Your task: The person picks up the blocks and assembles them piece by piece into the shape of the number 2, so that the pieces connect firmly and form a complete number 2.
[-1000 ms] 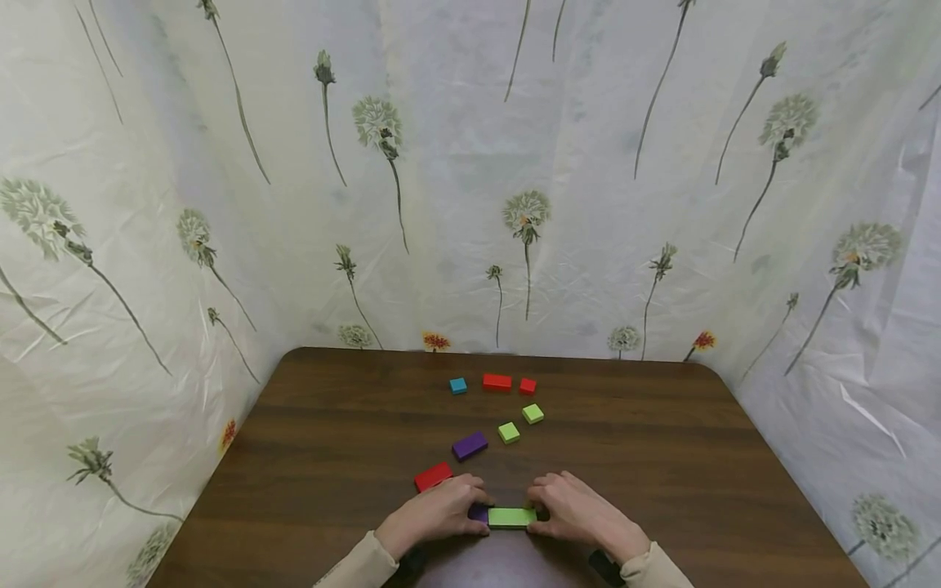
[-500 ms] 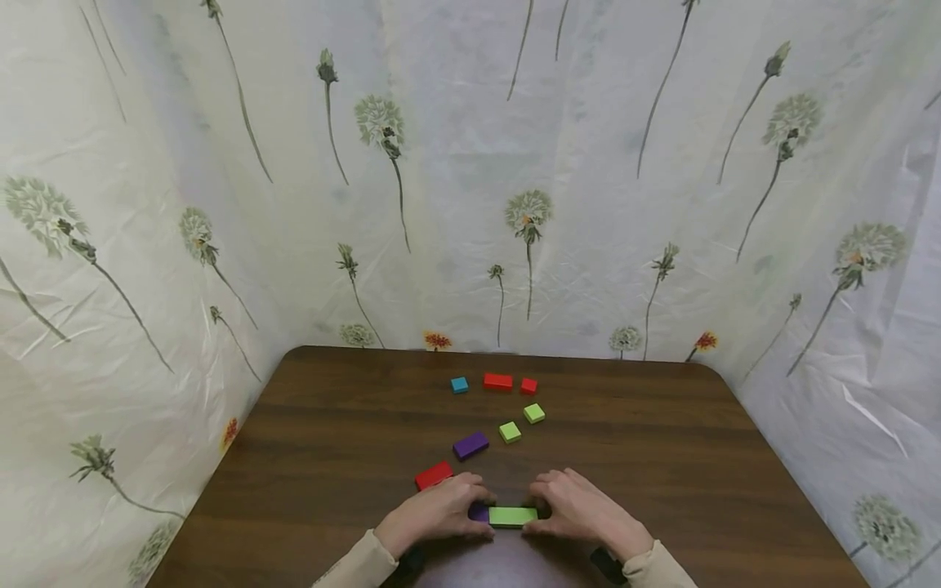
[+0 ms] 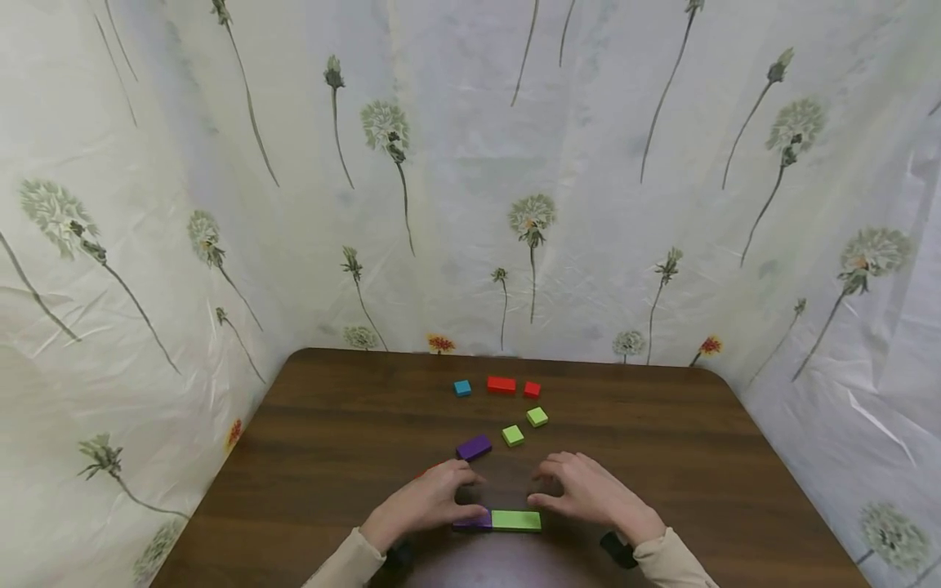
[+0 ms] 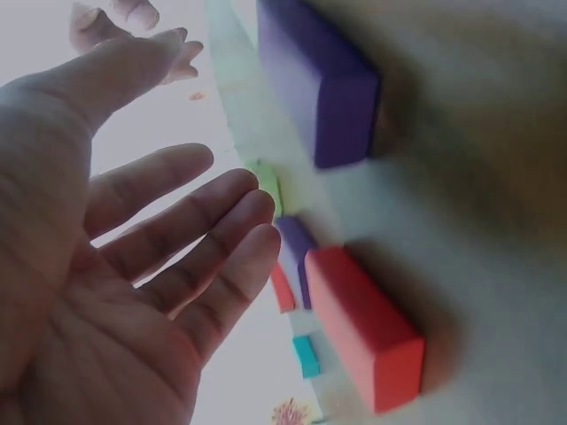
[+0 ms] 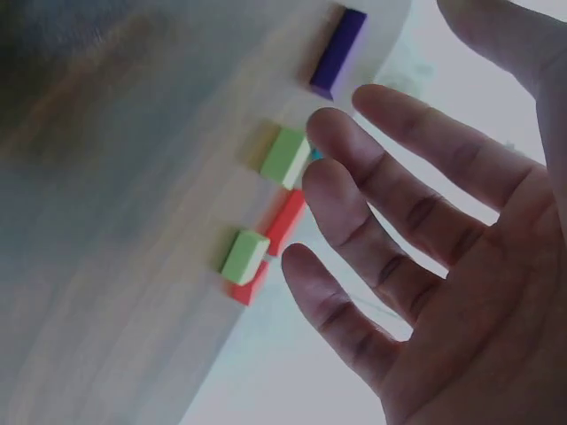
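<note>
Near the table's front edge, a purple block point(image 3: 474, 523) and a long lime-green block point(image 3: 516, 521) lie end to end, touching, in one row. My left hand point(image 3: 425, 502) hovers above the purple block with its fingers apart, covering part of that block. Over the table just beyond the green block's right end is my right hand point(image 3: 591, 492), relaxed and holding nothing. The left wrist view shows the purple block point(image 4: 310, 84) and a red block point(image 4: 363, 328) past my loose fingers; in the head view my left hand hides most of that red block.
Farther back lie a second purple block point(image 3: 474, 447), two small green blocks point(image 3: 513, 436), a small blue block point(image 3: 462, 388), a longer red block point(image 3: 501, 385) and a small red one point(image 3: 532, 389). A dandelion-print curtain point(image 3: 456, 204) surrounds the brown table point(image 3: 353, 425).
Both hands have let go of the purple and green row and lifted off, the fingers spreading. The row stays on the table, and the view has shifted slightly.
</note>
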The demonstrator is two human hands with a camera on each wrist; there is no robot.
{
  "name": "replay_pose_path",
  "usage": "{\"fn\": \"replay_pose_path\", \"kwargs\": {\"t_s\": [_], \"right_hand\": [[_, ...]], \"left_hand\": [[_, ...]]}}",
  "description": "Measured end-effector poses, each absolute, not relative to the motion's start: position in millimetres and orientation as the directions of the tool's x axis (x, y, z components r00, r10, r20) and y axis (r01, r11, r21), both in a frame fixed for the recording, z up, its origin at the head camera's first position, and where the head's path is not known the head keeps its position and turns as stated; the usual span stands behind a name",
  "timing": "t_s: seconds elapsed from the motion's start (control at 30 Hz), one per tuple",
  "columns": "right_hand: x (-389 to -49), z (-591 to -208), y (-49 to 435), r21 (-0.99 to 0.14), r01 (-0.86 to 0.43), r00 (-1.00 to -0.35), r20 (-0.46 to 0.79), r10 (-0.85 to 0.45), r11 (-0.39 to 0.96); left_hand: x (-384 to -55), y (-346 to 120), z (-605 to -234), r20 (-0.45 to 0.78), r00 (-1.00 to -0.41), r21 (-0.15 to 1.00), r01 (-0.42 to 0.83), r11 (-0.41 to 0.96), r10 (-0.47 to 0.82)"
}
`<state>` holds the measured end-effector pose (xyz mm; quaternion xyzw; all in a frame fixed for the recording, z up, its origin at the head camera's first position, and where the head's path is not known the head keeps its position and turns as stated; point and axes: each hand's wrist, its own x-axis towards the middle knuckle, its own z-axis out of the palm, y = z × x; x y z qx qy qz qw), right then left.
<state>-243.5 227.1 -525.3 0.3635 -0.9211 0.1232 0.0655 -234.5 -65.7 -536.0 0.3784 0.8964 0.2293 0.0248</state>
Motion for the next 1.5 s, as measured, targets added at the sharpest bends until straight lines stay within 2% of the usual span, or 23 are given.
{"fn": "replay_pose_path", "kwargs": {"t_s": [0.23,0.4,0.7,0.8,0.97,1.1,1.3,1.5], "right_hand": [[-252.6,-515.6,237.6,-0.249,-0.627,-0.779,0.192,-0.597,0.738],[-256.5,-514.1,242.3,-0.244,-0.625,-0.780,0.193,-0.595,0.741],[-266.0,-512.8,239.5,-0.242,-0.609,-0.793,0.200,-0.575,0.756],[-270.6,-511.1,237.5,-0.237,-0.611,-0.792,0.198,-0.578,0.756],[-278.2,-510.6,234.9,-0.232,-0.619,-0.785,0.193,-0.589,0.750],[-283.8,-509.9,232.8,-0.228,-0.624,-0.781,0.209,-0.589,0.747],[-293.2,-506.2,220.8,-0.220,-0.658,-0.753,0.234,-0.615,0.721],[-301.3,-506.7,202.8,-0.208,-0.709,-0.705,0.241,-0.667,0.674]], "left_hand": [[-240.7,-80.6,-527.1,0.137,-0.753,0.460,0.624,0.631,0.644],[-241.1,-89.5,-525.8,0.142,-0.775,0.473,0.600,0.645,0.616],[-238.2,-99.2,-526.5,0.179,-0.770,0.481,0.612,0.628,0.613],[-232.3,-101.6,-525.8,0.214,-0.760,0.411,0.640,0.649,0.614],[-211.7,-100.6,-524.4,0.295,-0.709,0.193,0.701,0.687,0.641],[-193.8,-93.5,-523.5,0.355,-0.678,0.093,0.711,0.697,0.644],[-177.3,-81.4,-526.3,0.426,-0.653,0.019,0.698,0.715,0.626],[-181.9,-85.0,-533.3,0.521,-0.689,0.044,0.611,0.790,0.504]]}}
